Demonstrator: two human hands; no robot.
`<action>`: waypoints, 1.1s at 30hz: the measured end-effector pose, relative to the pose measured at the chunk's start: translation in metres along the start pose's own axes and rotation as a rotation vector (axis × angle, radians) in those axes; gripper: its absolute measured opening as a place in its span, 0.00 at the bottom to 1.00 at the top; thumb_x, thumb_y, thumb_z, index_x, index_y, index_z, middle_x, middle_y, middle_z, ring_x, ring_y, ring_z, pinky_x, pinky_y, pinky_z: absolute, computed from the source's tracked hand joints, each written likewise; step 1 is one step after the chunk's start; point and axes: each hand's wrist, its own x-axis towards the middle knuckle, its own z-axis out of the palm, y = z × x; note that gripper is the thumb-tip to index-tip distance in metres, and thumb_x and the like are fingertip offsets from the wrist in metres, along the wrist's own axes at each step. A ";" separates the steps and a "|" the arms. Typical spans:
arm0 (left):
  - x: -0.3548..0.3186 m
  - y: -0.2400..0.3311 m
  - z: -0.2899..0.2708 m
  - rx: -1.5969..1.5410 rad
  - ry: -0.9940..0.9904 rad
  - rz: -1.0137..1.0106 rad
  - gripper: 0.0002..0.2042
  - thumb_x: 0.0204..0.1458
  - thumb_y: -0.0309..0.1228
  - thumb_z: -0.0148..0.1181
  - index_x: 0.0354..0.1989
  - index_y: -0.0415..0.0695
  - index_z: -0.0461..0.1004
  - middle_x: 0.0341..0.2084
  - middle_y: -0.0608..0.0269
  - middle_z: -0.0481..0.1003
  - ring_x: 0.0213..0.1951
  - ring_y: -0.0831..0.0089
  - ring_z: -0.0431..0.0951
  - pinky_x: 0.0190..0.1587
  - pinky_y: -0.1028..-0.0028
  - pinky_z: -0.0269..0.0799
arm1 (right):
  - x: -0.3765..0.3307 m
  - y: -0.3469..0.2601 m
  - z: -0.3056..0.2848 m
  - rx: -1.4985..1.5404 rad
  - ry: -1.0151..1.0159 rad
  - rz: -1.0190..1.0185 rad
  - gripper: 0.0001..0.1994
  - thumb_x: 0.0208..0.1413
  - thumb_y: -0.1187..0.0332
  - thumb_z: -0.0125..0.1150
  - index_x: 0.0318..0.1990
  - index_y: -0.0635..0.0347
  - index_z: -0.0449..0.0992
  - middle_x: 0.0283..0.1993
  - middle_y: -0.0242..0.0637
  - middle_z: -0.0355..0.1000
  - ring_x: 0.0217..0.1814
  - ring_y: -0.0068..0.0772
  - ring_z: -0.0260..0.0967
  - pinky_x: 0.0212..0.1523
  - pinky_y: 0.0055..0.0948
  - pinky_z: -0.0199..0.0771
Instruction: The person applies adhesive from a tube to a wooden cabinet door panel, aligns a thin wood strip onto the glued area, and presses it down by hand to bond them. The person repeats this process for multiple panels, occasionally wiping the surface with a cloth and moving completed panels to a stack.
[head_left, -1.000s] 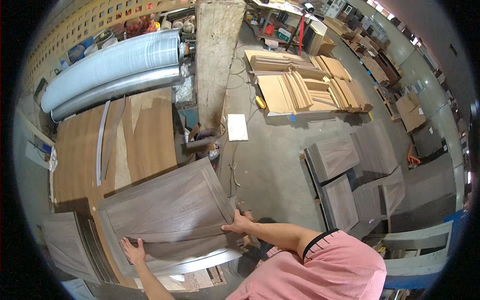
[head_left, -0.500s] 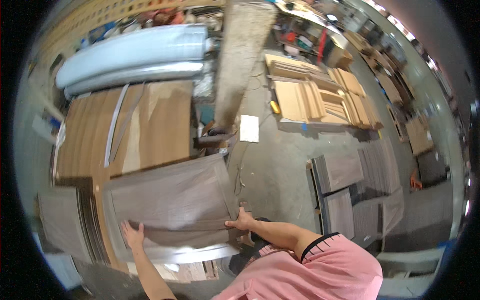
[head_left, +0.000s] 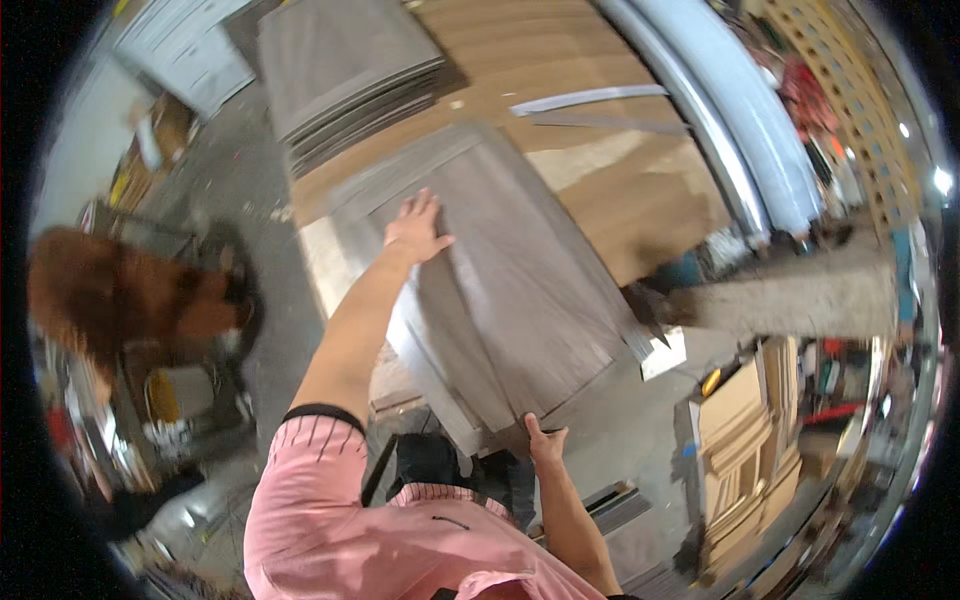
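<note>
A grey-brown wood-grain sheet (head_left: 510,250) lies in front of me on top of similar sheets, with a raised fold running along its nearer left part. My left hand (head_left: 415,228) rests flat on it with the fingers spread, near its left end. At the near right corner, my right hand (head_left: 545,440) grips the sheet's edge, thumb on top; its other fingers are partly hidden. A pale, shiny strip (head_left: 425,365) shows along the near side, below the fold.
Beyond the sheet is a brown wooden panel stack (head_left: 600,210) with a white strip (head_left: 590,98) on it. More grey sheets (head_left: 345,60) are stacked at far left. Large wrapped rolls (head_left: 740,110), a post (head_left: 790,295) and tan boards (head_left: 740,430) stand right. A brown-covered object (head_left: 130,300) is at left.
My view has swung to the left, so the scene appears turned clockwise. My left hand still lies on the sheet, and my right hand stays at its edge.
</note>
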 end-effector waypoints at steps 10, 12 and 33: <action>0.003 -0.007 0.004 -0.002 -0.063 -0.071 0.44 0.54 0.54 0.64 0.75 0.53 0.50 0.78 0.67 0.42 0.76 0.56 0.46 0.64 0.50 0.69 | 0.025 0.033 0.000 0.069 -0.045 -0.108 0.41 0.53 0.60 0.76 0.69 0.63 0.56 0.64 0.42 0.66 0.62 0.38 0.66 0.59 0.37 0.68; 0.002 -0.007 0.003 -0.008 -0.070 -0.081 0.43 0.54 0.53 0.65 0.75 0.53 0.50 0.78 0.68 0.41 0.76 0.58 0.46 0.64 0.49 0.70 | 0.013 0.017 -0.001 0.083 -0.069 -0.094 0.39 0.54 0.61 0.75 0.68 0.62 0.58 0.62 0.41 0.68 0.59 0.36 0.67 0.57 0.36 0.69; 0.009 -0.005 0.002 0.049 -0.075 -0.057 0.42 0.52 0.55 0.66 0.72 0.52 0.55 0.77 0.64 0.41 0.74 0.57 0.51 0.61 0.48 0.71 | 0.003 0.003 -0.001 0.056 -0.082 -0.056 0.52 0.54 0.58 0.76 0.73 0.74 0.42 0.73 0.53 0.54 0.72 0.45 0.56 0.70 0.39 0.56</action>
